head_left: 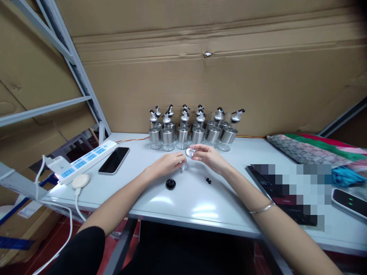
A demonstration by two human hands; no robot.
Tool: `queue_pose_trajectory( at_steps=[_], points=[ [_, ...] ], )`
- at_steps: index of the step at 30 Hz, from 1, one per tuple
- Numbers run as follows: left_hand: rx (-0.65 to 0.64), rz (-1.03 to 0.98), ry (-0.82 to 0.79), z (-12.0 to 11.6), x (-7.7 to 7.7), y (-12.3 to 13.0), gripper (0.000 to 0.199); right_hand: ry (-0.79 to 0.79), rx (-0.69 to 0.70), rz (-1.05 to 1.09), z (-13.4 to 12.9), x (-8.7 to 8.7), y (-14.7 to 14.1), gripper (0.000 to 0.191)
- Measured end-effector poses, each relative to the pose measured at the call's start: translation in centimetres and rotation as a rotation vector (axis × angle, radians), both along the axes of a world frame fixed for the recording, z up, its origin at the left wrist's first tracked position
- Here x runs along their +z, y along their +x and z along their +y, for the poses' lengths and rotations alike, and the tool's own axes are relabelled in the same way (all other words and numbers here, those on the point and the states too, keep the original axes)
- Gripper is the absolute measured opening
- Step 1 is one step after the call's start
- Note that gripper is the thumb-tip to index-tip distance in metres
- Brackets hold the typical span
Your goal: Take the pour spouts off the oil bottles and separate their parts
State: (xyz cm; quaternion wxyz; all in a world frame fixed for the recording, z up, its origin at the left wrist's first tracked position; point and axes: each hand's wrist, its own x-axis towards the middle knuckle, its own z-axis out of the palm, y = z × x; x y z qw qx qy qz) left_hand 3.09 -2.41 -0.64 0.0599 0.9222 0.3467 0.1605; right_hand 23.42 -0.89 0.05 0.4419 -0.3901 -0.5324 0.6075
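Note:
My left hand (pixel 171 162) is closed, fingertips pinched on a small, pale, translucent piece (pixel 184 167) just above the table. Facing it, my right hand (pixel 210 157) grips a round silver-white cap (pixel 189 152) by its edge, partly hidden by the fingers. Below the left hand lies a round black stopper (pixel 170 184). A few tiny black parts (pixel 208 180) rest on the table under the right wrist. Beyond both hands stand several glass bottles with steel sleeves (pixel 182 135) and black-and-silver pourer tops.
On the white table (pixel 186 208), a phone (pixel 114 160), a power strip (pixel 88 160) and a round white charger (pixel 80 181) lie left. To the right are a dark tablet (pixel 282 194), partly pixelated, a device with green lights (pixel 350 202) and patterned cloth (pixel 309 151). Cardboard (pixel 200 82) stands behind.

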Motion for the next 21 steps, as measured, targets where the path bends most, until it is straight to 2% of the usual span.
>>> queue_pose_trajectory(
  at_steps=[2,5,9,13,18,21],
  points=[
    [0.030,-0.059,0.028,-0.03,0.16,-0.07,0.014,-0.053,0.010,0.046,-0.11,0.25,0.04,0.024],
    [0.044,-0.138,0.113,-0.06,0.48,-0.10,0.023,-0.115,0.061,0.110,-0.24,0.55,0.15,0.021],
    [0.002,-0.114,0.197,-0.10,0.71,0.04,0.029,-0.191,0.178,0.156,-0.32,0.61,0.17,0.015],
    [-0.017,-0.099,0.233,-0.21,0.72,0.22,0.027,-0.249,0.189,0.196,-0.45,0.54,-0.04,0.013],
    [-0.104,-0.215,0.279,-0.23,0.75,0.25,0.026,-0.197,0.210,0.123,-0.78,0.89,-0.11,0.017],
    [-0.070,-0.285,0.336,-0.04,0.76,0.14,0.028,-0.041,0.091,0.022,-0.44,1.06,0.30,0.024]
  ],
)
